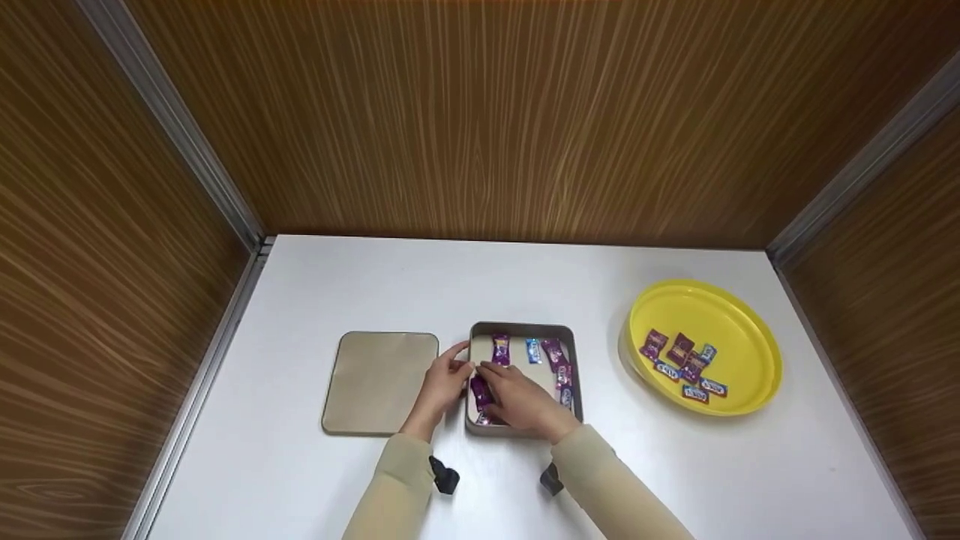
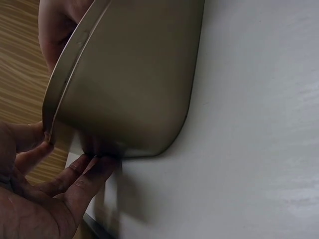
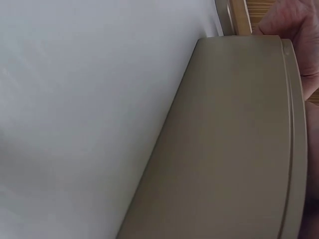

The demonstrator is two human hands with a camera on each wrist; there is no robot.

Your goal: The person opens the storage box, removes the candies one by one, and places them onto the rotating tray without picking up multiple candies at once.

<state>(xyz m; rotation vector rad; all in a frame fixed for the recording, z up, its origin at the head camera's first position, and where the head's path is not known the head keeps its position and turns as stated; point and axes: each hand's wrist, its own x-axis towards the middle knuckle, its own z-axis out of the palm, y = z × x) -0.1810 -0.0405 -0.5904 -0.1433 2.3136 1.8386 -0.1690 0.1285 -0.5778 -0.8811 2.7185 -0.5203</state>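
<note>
A tan metal tin (image 1: 523,431) holds several wrapped candies. My left hand (image 1: 442,382) grips the tin's left side; in the left wrist view its thumb is up at the rim and its fingertips (image 2: 107,164) meet the outer wall. My right hand (image 1: 525,401) reaches inside over the left part, thumb and fingers at either end of a purple-wrapped candy (image 1: 481,393). Another purple candy (image 1: 501,349) and a blue-and-white one (image 1: 533,351) lie along the back, with more purple candies (image 1: 555,354) down the right side. The palm hides part of the tin's floor.
The tin's flat lid (image 1: 382,382) lies on the white table left of the tin. To the right, a round yellow tray (image 1: 739,337) carries several purple and blue-and-white candies (image 1: 681,349). Wood-grain panels (image 1: 480,127) enclose the table's back and sides.
</note>
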